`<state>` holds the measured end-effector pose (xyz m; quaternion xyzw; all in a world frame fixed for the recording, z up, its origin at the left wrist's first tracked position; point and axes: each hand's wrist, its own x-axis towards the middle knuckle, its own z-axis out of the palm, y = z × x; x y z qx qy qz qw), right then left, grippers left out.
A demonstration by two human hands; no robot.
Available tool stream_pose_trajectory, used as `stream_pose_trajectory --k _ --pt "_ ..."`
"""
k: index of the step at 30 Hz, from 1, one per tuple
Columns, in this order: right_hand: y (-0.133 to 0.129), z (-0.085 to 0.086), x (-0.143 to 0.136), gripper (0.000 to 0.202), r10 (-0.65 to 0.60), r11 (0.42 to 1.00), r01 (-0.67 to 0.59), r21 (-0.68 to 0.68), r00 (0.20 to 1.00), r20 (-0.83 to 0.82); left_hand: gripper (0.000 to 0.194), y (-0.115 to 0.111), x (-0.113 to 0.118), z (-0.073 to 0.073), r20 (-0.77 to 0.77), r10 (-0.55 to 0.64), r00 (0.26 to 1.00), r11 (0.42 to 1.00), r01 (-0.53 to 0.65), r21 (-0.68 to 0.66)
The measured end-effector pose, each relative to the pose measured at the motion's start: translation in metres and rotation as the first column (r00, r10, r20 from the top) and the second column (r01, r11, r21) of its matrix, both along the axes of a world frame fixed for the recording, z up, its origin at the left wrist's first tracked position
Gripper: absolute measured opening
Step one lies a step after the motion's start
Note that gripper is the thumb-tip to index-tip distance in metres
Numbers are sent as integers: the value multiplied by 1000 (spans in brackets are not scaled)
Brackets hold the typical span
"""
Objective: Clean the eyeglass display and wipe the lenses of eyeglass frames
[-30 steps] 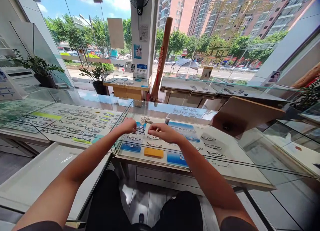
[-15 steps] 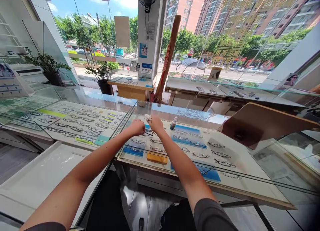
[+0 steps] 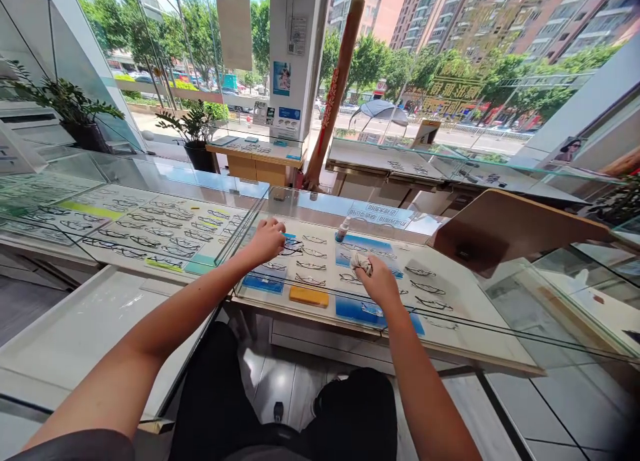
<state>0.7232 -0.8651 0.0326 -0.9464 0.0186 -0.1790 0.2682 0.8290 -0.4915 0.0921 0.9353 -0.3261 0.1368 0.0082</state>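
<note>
Whitish cloth (image 3: 360,262) bunched in your right hand (image 3: 384,284), over glass display case (image 3: 475,294); your left hand (image 3: 269,239) curled by dark glasses (image 3: 293,247), grip unclear; work seemingly unfinished, amount left can't be told

Two hands (image 3: 269,240), dozens of eyeglass frames (image 3: 311,266)
One crumpled cloth (image 3: 361,264), one small bottle (image 3: 343,230), one orange case (image 3: 309,296), two potted plants (image 3: 195,129) at left; frames too small to count exactly.

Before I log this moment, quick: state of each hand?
Left hand: by dark glasses; whether holding them cannot be told.
Right hand: closed on a crumpled cloth.
</note>
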Motion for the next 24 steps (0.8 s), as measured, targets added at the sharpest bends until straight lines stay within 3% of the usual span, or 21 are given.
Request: stream_pose_trajectory --k 10,14,16,18,20,22,24 --pt "-8 -28 2 60 -118 983 132 -130 987 110 8 -2 -11 -3 -35 117 992 993 -117 17" --pt "-12 -36 0 74 -92 979 130 -158 970 226 33 8 -55 14 27 92 995 985 -87 -150" --pt "-15 -38 -1 76 -59 980 108 -165 958 280 27 22 -90 19 -114 -16 993 974 -10 -224" --pt "-16 -39 -1 77 -52 980 109 -164 946 321 18 44 -124 13 -417 -160 895 975 78 -207" --pt "-18 -39 -1 80 -61 981 121 -153 935 349 13 75 -147 -7 -689 -183 701 982 157 -101" --pt "-19 -39 -1 83 -66 981 126 -145 929 363 17 113 -153 -34 -824 -14 566 986 143 82" --pt "-20 -38 -1 85 -64 982 122 -142 932 358 20 154 -142 -62 -826 274 493 946 18 325"
